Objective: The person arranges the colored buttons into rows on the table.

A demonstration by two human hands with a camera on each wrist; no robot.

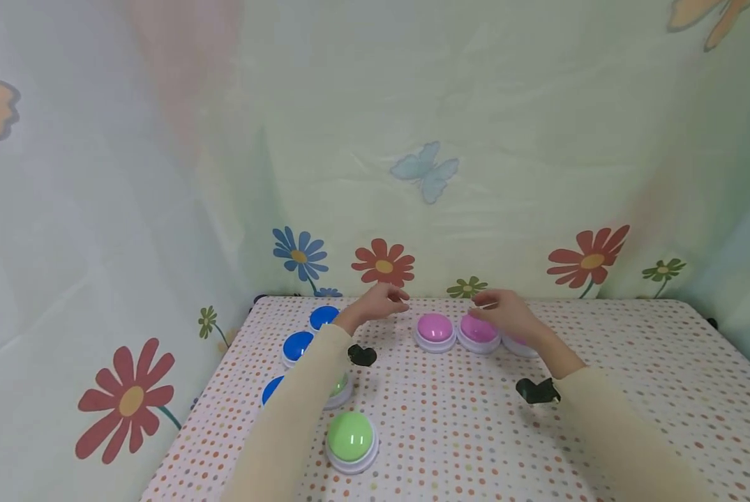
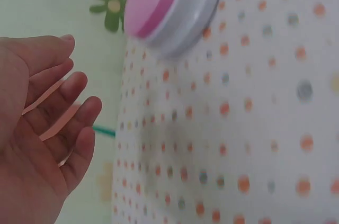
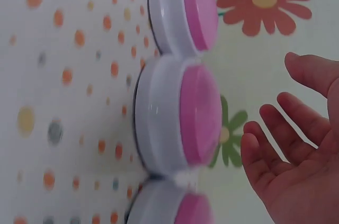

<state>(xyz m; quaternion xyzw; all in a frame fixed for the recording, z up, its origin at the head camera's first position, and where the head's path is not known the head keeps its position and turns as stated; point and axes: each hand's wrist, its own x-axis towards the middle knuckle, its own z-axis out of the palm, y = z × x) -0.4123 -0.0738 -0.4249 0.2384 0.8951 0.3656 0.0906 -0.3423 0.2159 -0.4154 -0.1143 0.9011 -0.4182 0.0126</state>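
Three pink dome buttons on white round bases stand side by side at the back of the table: a left one [image 1: 435, 328], a middle one [image 1: 478, 330] and a right one [image 1: 520, 346], partly hidden by my right hand. My right hand [image 1: 509, 315] hovers over the middle and right buttons, fingers loosely bent, holding nothing; the right wrist view shows a gap between its fingers and the middle button [image 3: 198, 118]. My left hand [image 1: 379, 303] hangs in the air left of the row, with relaxed fingers and nothing in them. A pink button [image 2: 159, 7] is beyond its fingertips in the left wrist view.
Several blue dome buttons [image 1: 298, 345] line the table's left side, partly behind the left sleeve. Two green ones stand nearer: one [image 1: 351, 437] in full view, another [image 1: 340, 390] half hidden by that sleeve. The dotted tabletop [image 1: 437, 432] meets a flowered curtain [image 1: 506, 209] at the back.
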